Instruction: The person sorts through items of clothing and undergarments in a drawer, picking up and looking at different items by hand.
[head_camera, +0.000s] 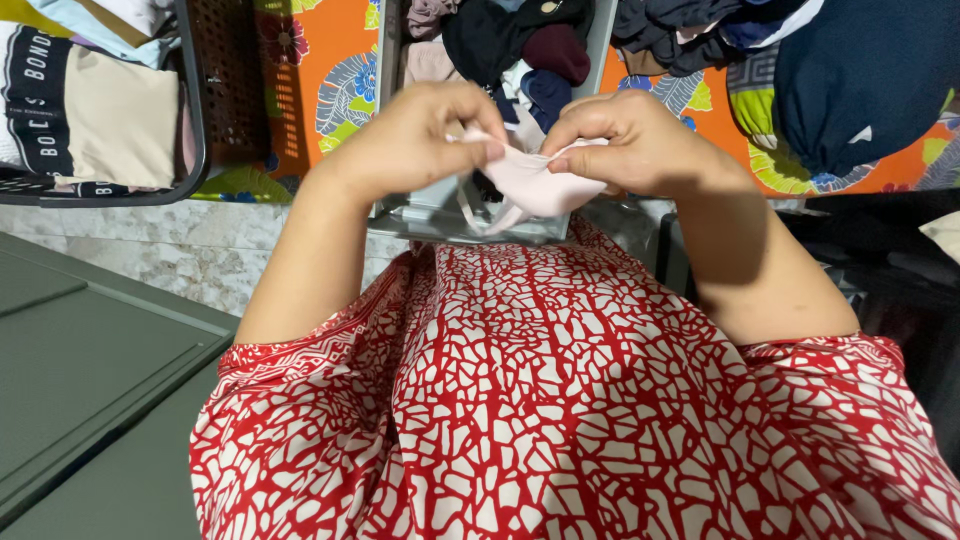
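left hand (415, 135): pinched shut on pale pink garment (530, 180), its 9 o'clock edge
right hand (630, 140): pinching its 3 o'clock edge
garment: over grey bin (440, 215) rim
room: dark basket (215, 90) at 10 o'clock, well apart

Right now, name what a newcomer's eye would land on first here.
Both hands, left hand and right hand, pinch a small pale pink garment at centre. Below spreads a red-and-white patterned dress. Behind lies orange floral fabric and a grey bin of dark clothes.
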